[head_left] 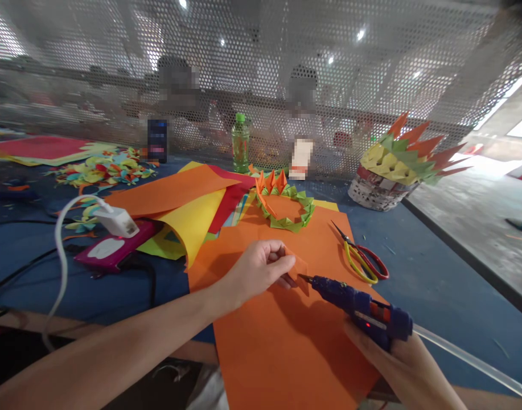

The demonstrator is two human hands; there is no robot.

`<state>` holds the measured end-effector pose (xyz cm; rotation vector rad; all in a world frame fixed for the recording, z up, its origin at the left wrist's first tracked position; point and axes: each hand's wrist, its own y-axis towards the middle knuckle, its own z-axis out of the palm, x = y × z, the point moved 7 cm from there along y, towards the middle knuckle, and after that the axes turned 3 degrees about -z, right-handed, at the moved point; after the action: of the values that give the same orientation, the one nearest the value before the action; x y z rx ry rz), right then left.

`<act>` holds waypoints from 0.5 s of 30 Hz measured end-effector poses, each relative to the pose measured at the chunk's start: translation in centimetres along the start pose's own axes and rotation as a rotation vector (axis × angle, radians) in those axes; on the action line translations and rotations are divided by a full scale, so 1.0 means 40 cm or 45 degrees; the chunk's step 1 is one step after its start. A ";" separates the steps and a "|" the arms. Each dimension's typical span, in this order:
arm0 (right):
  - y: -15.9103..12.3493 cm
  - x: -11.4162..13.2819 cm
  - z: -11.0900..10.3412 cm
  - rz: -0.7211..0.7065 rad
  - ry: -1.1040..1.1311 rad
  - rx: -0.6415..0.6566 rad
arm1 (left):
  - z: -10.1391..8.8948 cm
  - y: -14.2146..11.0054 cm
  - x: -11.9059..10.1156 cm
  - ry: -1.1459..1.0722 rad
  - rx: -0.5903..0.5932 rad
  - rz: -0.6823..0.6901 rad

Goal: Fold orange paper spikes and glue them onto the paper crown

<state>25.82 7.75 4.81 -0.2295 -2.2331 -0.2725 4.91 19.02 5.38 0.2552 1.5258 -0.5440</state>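
In the head view, the left hand pinches a small folded orange paper piece above a flat orange paper sheet; the right hand grips a dark-blue glue gun, its pointed nozzle at that piece.

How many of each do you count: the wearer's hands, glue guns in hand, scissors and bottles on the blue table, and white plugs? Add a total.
Hands: 2 (left hand, right hand)
Glue gun in hand: 1
Scissors: 1 pair
Bottle: 1
White plug: 1
Total: 6
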 end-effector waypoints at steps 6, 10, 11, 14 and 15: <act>0.001 -0.001 -0.005 -0.030 0.054 -0.031 | 0.000 0.003 -0.002 -0.006 -0.001 -0.002; 0.001 0.000 -0.003 -0.016 0.028 -0.002 | -0.003 0.001 -0.002 -0.009 -0.013 0.003; 0.001 0.001 -0.002 -0.018 0.038 0.005 | -0.003 0.000 -0.003 -0.010 -0.014 0.004; 0.000 -0.001 0.001 -0.006 0.072 0.013 | -0.004 0.000 -0.005 -0.010 -0.016 0.005; 0.000 -0.003 0.002 0.003 0.076 0.009 | -0.005 0.000 -0.005 -0.010 -0.018 0.005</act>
<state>25.83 7.75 4.68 -0.2172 -2.1740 -0.2663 4.77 19.15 5.59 0.2446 1.5208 -0.5304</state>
